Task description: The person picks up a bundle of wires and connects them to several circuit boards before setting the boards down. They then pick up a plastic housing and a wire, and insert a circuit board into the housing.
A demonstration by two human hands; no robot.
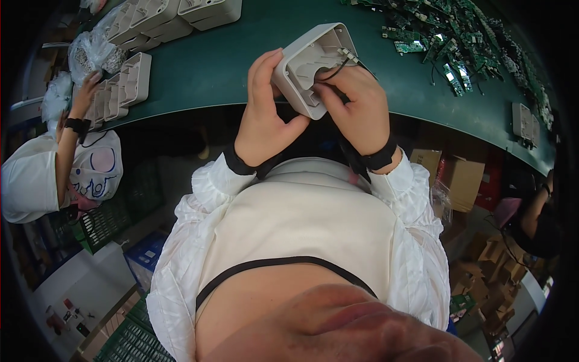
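A light grey plastic housing (294, 77), hollow side up and tilted, is held above the near edge of the green table. My left hand (259, 120) grips it from the left, with the thumb at its lower corner and the fingers along its outer wall. My right hand (362, 108) reaches into the hollow from the right, its thumb and fingertips pinched together. A dark cable with a small pale connector (348, 55) rises out by these fingers. What the right fingertips pinch inside is mostly hidden, but the dark cable runs into them.
Green circuit boards (452, 54) lie heaped at the table's (205, 66) far right. Grey housings (151, 18) are stacked at the far left, near plastic bags (90, 57). Another person's hand (87, 93) is by the housings there. One more grey part (525, 123) rests near the right edge.
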